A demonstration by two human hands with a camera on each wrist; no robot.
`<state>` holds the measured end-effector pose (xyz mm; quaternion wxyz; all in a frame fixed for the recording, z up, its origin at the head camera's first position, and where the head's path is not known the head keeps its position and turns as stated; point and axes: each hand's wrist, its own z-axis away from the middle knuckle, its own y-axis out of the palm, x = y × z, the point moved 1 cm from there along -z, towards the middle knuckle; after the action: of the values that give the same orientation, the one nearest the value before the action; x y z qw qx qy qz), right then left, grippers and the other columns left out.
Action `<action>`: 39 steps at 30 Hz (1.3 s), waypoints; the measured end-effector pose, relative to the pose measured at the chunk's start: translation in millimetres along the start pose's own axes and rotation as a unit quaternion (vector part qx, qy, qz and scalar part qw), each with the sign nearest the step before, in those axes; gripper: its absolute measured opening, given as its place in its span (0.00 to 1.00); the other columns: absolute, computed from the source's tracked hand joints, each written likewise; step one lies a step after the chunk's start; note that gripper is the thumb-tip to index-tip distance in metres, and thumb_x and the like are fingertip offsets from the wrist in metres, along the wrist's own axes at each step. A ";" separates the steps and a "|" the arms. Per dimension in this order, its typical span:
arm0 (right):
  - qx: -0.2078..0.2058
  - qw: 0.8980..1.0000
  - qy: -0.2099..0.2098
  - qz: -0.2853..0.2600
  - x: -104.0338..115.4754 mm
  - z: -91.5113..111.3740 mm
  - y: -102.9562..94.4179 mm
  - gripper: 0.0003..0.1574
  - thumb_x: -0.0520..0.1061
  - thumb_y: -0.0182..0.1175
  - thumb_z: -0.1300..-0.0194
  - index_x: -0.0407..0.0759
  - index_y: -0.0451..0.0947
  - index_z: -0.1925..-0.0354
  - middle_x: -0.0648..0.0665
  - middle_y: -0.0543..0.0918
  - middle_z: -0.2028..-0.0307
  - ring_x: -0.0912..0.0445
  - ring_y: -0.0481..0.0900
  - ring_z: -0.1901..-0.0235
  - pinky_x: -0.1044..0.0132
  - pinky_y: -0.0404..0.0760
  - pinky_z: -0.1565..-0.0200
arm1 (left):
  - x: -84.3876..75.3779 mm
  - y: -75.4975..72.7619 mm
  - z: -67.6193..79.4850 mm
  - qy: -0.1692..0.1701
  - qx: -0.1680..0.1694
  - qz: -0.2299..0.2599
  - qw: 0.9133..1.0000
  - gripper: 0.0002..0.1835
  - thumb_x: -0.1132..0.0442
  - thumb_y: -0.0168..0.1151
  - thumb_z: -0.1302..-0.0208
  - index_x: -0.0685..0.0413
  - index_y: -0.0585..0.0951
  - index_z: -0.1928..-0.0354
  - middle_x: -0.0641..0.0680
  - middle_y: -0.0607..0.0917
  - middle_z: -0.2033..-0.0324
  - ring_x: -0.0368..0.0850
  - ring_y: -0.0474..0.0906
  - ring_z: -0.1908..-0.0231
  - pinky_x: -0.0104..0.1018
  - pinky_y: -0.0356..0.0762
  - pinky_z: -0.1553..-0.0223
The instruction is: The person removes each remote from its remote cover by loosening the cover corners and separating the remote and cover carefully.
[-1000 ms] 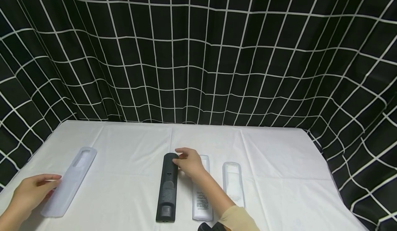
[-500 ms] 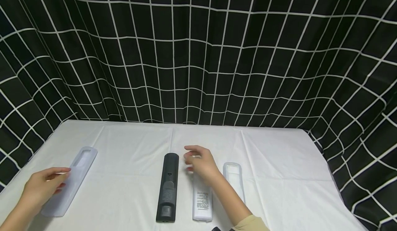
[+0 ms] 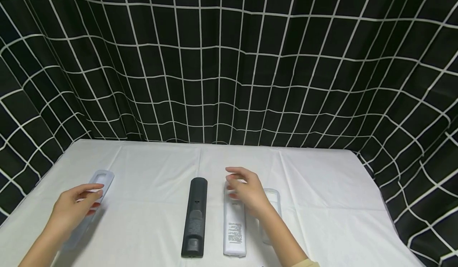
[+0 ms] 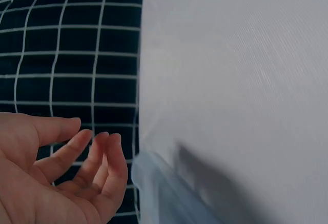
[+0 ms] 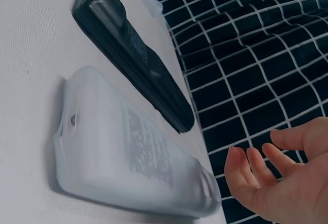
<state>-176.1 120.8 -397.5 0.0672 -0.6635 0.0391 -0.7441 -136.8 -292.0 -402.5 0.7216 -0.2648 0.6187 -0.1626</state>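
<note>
The right hand has left the dark grey plastic remote, which lies untouched on the white-clothed table, and hovers over the far end of the white remote beside it. Its fingers are loosely bent, well parted from the thumb, holding nothing. The left hand has slid farther up over the long, translucent bluish sleeve, likewise half open and gripping nothing. That sleeve seems unfilled, though the hand covers its middle. The white remote sits inside a clear, flexible cover; the shorter translucent case, partly behind the right forearm, has contents I cannot tell.
</note>
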 end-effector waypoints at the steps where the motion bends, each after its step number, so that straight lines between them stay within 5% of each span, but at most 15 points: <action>1: -0.002 1.000 -0.002 -0.001 0.3 0.4 -1.6 0.21 0.34 0.58 0.23 0.32 0.78 0.36 0.33 0.82 0.48 0.43 0.86 0.55 0.53 0.90 0.55 | -2.6 2.7 0.2 0.002 0.000 0.004 1.000 0.25 0.62 0.58 0.21 0.77 0.73 0.33 0.59 0.89 0.59 0.30 0.83 0.69 0.28 0.86 0.66; 8: -0.010 1.000 -0.010 0.004 0.1 2.4 -12.0 0.21 0.35 0.58 0.23 0.33 0.79 0.36 0.31 0.82 0.45 0.40 0.86 0.51 0.53 0.91 0.54 | -20.4 21.4 2.3 0.024 0.004 0.032 0.999 0.24 0.62 0.60 0.22 0.75 0.75 0.33 0.64 0.87 0.53 0.32 0.85 0.67 0.28 0.87 0.64; 22: -0.036 0.999 -0.020 0.014 0.7 4.2 -26.7 0.21 0.35 0.57 0.22 0.33 0.78 0.35 0.31 0.81 0.43 0.41 0.85 0.51 0.54 0.90 0.53 | -56.0 60.3 0.3 0.014 0.035 0.110 0.993 0.23 0.63 0.57 0.20 0.69 0.74 0.31 0.63 0.86 0.46 0.34 0.85 0.63 0.31 0.87 0.59; 39: -0.050 0.998 -0.022 0.038 -2.2 3.8 -33.3 0.21 0.38 0.56 0.21 0.33 0.78 0.34 0.32 0.81 0.43 0.40 0.83 0.47 0.53 0.90 0.52 | -92.8 105.9 2.3 0.034 0.058 0.180 0.981 0.19 0.65 0.57 0.21 0.67 0.79 0.35 0.66 0.84 0.46 0.46 0.87 0.60 0.34 0.88 0.58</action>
<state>-173.6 154.1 -394.4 0.0631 -0.6805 0.0994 -0.7232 -161.2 -153.9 -389.2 0.7318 -0.1013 0.6698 -0.0742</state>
